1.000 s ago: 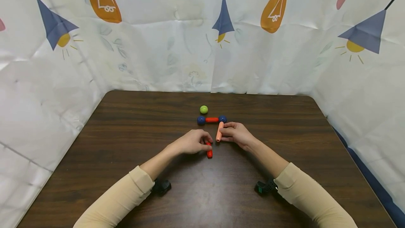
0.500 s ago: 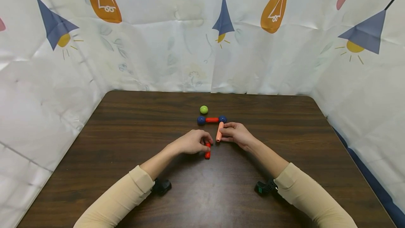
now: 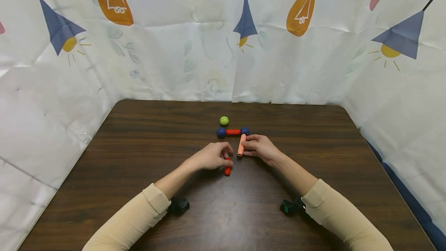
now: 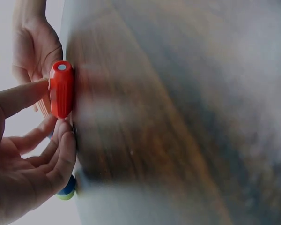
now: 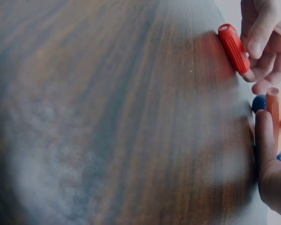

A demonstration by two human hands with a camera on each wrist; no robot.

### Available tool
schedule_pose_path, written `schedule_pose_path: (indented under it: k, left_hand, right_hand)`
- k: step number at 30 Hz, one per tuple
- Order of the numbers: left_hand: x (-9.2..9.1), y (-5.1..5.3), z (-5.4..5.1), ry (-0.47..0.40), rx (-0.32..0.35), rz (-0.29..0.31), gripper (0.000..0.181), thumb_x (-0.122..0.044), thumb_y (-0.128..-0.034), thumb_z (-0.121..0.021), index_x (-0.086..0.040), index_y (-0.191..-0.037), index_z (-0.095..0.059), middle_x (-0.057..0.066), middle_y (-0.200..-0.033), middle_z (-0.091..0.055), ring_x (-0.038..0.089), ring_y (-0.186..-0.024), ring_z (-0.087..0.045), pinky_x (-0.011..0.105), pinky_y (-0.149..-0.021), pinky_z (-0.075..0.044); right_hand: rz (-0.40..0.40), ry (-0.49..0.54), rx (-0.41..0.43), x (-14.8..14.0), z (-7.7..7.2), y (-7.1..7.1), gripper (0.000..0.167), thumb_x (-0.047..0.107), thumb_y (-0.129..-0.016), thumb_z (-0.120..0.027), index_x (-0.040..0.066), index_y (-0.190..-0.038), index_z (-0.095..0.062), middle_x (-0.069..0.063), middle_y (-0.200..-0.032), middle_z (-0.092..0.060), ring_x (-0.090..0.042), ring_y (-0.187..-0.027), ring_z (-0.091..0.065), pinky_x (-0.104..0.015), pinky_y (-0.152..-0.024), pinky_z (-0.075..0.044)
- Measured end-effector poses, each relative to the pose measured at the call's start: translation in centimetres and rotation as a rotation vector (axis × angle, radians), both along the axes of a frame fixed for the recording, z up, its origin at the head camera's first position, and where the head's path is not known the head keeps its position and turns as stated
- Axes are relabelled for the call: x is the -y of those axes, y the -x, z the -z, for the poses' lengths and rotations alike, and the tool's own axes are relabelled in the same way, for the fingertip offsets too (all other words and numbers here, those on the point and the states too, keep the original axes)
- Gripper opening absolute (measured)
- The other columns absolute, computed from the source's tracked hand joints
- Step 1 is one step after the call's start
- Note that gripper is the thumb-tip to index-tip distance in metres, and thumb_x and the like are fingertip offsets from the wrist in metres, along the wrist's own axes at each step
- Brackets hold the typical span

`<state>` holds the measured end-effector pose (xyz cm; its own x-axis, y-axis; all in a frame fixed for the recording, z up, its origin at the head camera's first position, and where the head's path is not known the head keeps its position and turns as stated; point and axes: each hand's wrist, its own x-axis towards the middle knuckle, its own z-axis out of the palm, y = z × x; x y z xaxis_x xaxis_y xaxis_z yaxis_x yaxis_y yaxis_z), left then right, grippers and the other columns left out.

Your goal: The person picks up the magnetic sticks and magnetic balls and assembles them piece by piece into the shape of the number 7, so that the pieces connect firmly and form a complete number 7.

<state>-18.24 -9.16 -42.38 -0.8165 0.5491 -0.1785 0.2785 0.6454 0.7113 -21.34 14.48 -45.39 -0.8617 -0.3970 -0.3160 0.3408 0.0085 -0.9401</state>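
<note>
My left hand pinches a short red stick near the middle of the table; in the left wrist view the thumb touches the side of this ridged red stick and fingertips meet its far end. Just right of it, my right hand holds a light orange stick between thumb and fingers. The far end of the orange stick is at the right blue ball; whether they are joined cannot be told. Another red stick lies crosswise between that ball and the left blue ball.
A small green ball sits beyond the left blue ball. The brown wooden table has a white printed curtain behind it and at both sides. Dark devices are strapped at both wrists.
The near end of the red stick in my left hand has swung to the left, and the left fingers have shifted slightly. My right hand and the orange stick have stayed in place.
</note>
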Motion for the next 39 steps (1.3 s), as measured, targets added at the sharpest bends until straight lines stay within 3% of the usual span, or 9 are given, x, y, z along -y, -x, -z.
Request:
schedule_pose_path:
  k: [9,23,32,39]
  left_hand:
    - [-0.27,-0.51,-0.02,0.07,-0.012,-0.086,0.037,-0.027,-0.088,-0.084,-0.009,-0.11,-0.061,0.0,-0.083,-0.061,0.014,-0.07,-0.057,0.03,-0.066,-0.047]
    - [-0.27,-0.56,-0.17,0.057,0.008,-0.075,0.031,-0.02,-0.0902,-0.082,-0.006,-0.11,-0.063,-0.003,-0.074,-0.064,0.01,-0.061,-0.057,0.027,-0.058,-0.046]
    - [-0.55,-0.72,-0.3,0.171,-0.007,-0.093,0.029,-0.029,-0.0864,-0.086,-0.01,-0.092,-0.065,-0.002,-0.073,-0.062,0.011,-0.063,-0.057,0.027,-0.058,-0.045]
    - [-0.59,-0.72,-0.37,0.183,-0.021,-0.089,0.026,-0.028,-0.0853,-0.086,-0.013,-0.084,-0.065,-0.003,-0.074,-0.061,0.012,-0.064,-0.056,0.027,-0.057,-0.044]
  right_hand:
    - [0.001,-0.008,0.003,-0.01,-0.03,0.0,0.052,0.008,-0.103,-0.063,-0.014,-0.145,-0.04,-0.026,-0.132,-0.054,-0.022,-0.101,-0.07,-0.038,-0.093,-0.055]
    - [0.0,-0.009,0.01,-0.02,-0.13,-0.09,0.051,0.007,-0.103,-0.062,-0.013,-0.145,-0.04,-0.026,-0.135,-0.053,-0.021,-0.102,-0.069,-0.037,-0.093,-0.055]
    - [0.001,-0.01,0.006,-0.04,-0.11,-0.15,0.053,0.008,-0.104,-0.062,-0.014,-0.146,-0.038,-0.027,-0.136,-0.052,-0.021,-0.102,-0.069,-0.038,-0.094,-0.055]
    - [0.0,-0.007,0.002,-0.01,-0.1,-0.11,0.054,0.009,-0.104,-0.062,-0.014,-0.146,-0.038,-0.028,-0.137,-0.051,-0.022,-0.103,-0.069,-0.038,-0.093,-0.055]
